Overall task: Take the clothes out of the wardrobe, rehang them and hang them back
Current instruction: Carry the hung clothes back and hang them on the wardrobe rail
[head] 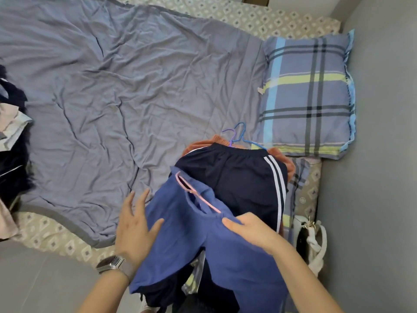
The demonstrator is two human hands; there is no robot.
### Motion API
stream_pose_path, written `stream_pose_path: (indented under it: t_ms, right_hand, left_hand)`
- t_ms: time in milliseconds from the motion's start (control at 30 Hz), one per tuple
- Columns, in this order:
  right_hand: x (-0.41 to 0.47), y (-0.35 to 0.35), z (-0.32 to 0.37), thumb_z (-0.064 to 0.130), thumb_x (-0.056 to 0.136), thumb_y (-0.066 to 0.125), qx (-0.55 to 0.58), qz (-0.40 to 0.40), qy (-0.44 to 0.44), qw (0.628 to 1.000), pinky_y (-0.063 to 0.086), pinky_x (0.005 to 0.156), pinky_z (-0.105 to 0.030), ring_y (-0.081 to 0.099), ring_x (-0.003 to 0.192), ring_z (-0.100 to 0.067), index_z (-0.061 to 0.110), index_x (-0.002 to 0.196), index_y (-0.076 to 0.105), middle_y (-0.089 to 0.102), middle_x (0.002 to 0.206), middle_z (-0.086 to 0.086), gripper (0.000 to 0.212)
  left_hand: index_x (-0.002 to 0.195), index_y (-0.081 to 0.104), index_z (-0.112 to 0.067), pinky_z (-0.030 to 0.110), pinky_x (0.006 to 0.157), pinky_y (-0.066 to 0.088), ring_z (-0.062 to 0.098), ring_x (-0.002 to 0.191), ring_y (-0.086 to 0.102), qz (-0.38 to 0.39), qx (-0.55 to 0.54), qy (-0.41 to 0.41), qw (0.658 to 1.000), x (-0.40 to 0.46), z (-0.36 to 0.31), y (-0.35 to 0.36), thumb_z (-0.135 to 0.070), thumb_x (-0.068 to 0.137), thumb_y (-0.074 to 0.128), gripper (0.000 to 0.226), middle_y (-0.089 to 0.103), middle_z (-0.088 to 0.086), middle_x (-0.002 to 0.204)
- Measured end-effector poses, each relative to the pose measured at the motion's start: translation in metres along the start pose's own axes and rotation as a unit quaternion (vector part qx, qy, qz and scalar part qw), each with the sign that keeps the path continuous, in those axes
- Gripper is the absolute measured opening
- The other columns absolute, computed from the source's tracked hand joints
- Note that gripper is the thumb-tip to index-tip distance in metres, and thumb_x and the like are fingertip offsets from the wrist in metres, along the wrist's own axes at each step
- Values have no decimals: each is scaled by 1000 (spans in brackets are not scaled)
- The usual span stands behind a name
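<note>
A blue garment point(191, 240) lies on top of a pile at the bed's near right corner, with a pink hanger point(198, 195) showing in its opening. Under it lie dark navy trousers with white side stripes point(243, 177) and an orange garment point(279, 154). Purple and blue hanger hooks point(237, 134) stick out beyond the pile. My left hand point(135, 224) rests flat, fingers spread, on the blue garment's left edge. My right hand point(250, 229) presses on the blue cloth just below the pink hanger, fingers apart. Neither hand grips anything.
A grey blanket point(112, 86) covers most of the bed. A plaid pillow point(306, 93) lies at the right by the grey wall. More clothes point(11, 136) are heaped at the left edge. A white bag point(313, 245) sits between bed and wall.
</note>
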State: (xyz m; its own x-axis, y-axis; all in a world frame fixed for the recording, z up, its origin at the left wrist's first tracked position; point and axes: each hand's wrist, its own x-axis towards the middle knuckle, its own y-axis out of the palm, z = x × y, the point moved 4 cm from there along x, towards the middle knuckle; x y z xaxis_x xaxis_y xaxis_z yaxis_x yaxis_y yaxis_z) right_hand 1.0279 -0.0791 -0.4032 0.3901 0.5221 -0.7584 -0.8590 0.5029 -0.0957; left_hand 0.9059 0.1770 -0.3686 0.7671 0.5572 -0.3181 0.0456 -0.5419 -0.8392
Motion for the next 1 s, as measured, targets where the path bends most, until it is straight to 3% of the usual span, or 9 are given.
stream_pose_path:
  t_ms: [167, 233, 367, 467, 533, 600, 733, 867, 1000]
  right_hand:
    - [-49, -19, -1, 43, 94, 54, 4, 118, 28, 993, 20, 51, -25, 26, 47, -9, 24, 49, 32, 31, 51, 6, 54]
    - [-55, -32, 1, 40, 96, 53, -6, 138, 33, 990, 26, 52, -21, 36, 46, -5, 25, 44, 43, 42, 49, 11, 55]
    - [-35, -63, 7, 58, 80, 60, -41, 71, 24, 996, 32, 57, -27, 45, 55, -15, 15, 58, 51, 49, 59, -2, 49]
    - [-5, -75, 21, 49, 80, 65, -67, -12, -36, 997, 35, 61, -31, 45, 60, -14, 10, 64, 52, 48, 65, 0, 44]
    - [17, -84, 31, 43, 90, 61, -61, -2, -32, 998, 44, 86, -25, 59, 96, -7, 23, 100, 67, 61, 99, 10, 23]
    - [48, -115, 29, 57, 85, 59, -87, -50, 26, 995, 28, 107, -24, 38, 132, -10, 33, 134, 47, 43, 133, 13, 56]
    - [105, -174, 2, 56, 63, 68, -127, -298, 117, 939, 35, 106, -45, 42, 128, -25, 24, 134, 36, 45, 140, 2, 84]
    - [143, -165, -32, 53, 67, 76, -177, -163, 228, 944, 29, 112, -48, 29, 140, -33, 25, 151, 3, 22, 156, -5, 115]
    - [162, -174, -42, 54, 68, 76, -166, -228, 224, 933, 24, 115, -45, 25, 143, -30, 19, 151, 9, 23, 156, -8, 113]
  left_hand:
    - [140, 26, -41, 54, 104, 27, 28, 139, 27, 16, 121, 53, 991, 14, -13, 2, -87, 66, 28, 88, 32, -2, 149]
    - [128, 30, -51, 48, 104, 21, 14, 136, 31, 78, 111, 91, 987, 17, -19, 9, -78, 67, 27, 66, 44, -17, 137]
    - [77, 51, -28, 23, 71, 31, 2, 70, 48, 134, -32, 168, 976, 14, -40, 11, -62, 80, 34, 38, 50, -13, 63]
    - [71, 51, -30, 21, 62, 34, 5, 63, 50, 84, -71, 158, 981, 8, -35, 8, -56, 85, 37, 33, 50, -8, 59]
    - [70, 50, -33, 30, 63, 39, 6, 58, 52, 27, -19, 163, 986, 5, -28, 3, -51, 89, 36, 30, 52, -6, 56]
    - [71, 47, -31, 36, 65, 34, 12, 58, 53, 5, 70, 175, 982, 1, -20, 1, -47, 91, 32, 30, 46, -6, 52]
    - [61, 37, -32, 33, 63, 18, 7, 61, 43, -11, 150, 179, 972, -10, -13, -9, -56, 94, 21, 43, 37, -8, 49]
    - [52, 43, -24, 36, 63, 19, 0, 63, 36, -35, 116, 174, 977, -12, -7, -18, -70, 89, 20, 64, 29, -12, 46]
    - [44, 46, -22, 34, 63, 19, -2, 61, 30, -55, 106, 186, 975, -11, -6, -23, -79, 80, 34, 68, 25, -14, 48]
